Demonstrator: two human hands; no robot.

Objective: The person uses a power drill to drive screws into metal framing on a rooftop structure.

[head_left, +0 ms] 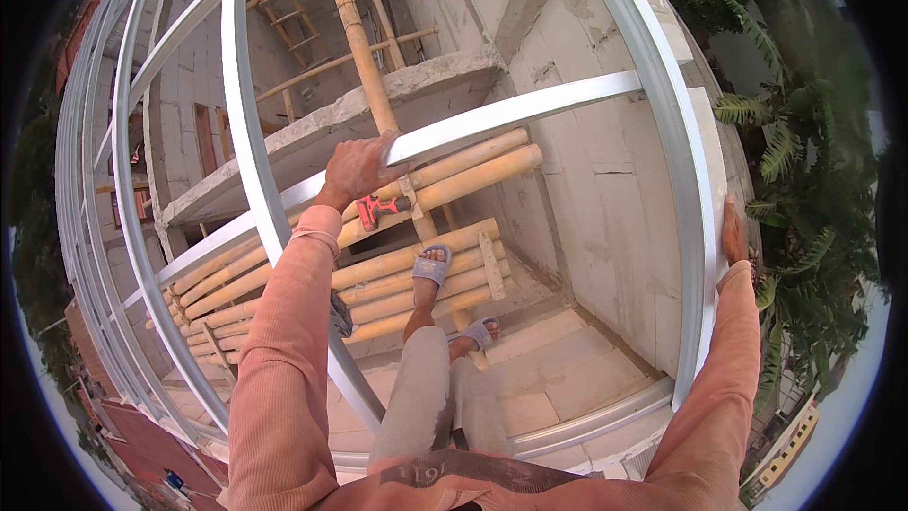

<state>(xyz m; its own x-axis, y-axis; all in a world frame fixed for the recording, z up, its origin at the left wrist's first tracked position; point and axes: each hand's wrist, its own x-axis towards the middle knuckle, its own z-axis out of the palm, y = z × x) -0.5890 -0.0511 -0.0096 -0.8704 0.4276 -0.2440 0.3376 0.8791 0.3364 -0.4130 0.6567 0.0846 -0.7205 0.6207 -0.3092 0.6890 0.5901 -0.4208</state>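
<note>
My left hand (359,170) is wrapped over a silvery metal crossbar (511,114) of a roof frame, its fingers closed on it. At the right, my right hand (733,235) lies along the outer side of a curved-looking metal rail (676,180), by the top of the block wall (705,132). It shows edge-on, with fingers stretched out and some hidden. Below my left hand, a red and black cordless drill (380,212) rests on the bamboo poles (482,175). A long metal rail (248,114) passes close beside my left forearm.
My sandalled feet (433,265) stand on a bamboo platform (378,303) inside the block walls (605,189). Upright bamboo (355,38) rises beyond the crossbar. More metal rails (123,132) run along the left. Outside the right wall grow green plants (780,151). A bamboo ladder (288,14) leans farther off.
</note>
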